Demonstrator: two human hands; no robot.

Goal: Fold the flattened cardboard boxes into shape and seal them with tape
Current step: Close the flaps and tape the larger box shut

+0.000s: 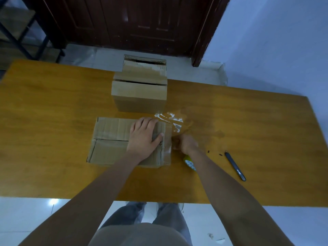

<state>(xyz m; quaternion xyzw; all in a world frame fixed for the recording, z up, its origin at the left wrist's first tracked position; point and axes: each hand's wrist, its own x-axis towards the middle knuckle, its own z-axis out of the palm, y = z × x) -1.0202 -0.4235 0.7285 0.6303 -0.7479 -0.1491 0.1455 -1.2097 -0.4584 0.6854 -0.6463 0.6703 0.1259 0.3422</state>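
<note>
A folded cardboard box (110,141) lies on the wooden table (53,103) in front of me. My left hand (143,137) presses flat on its top near the right end. My right hand (186,143) is curled just off the box's right edge, gripping a green-handled tool (190,162) whose end pokes out below the wrist. Clear tape (170,121) stretches from the box's right end up into the air. A strip of tape runs down the box's right end (167,139).
Another cardboard box (140,96) with a slit in its top stands behind, and a third box (144,68) sits behind that at the table's far edge. A dark pen-like knife (235,166) lies to the right. A dark wooden door is beyond the table.
</note>
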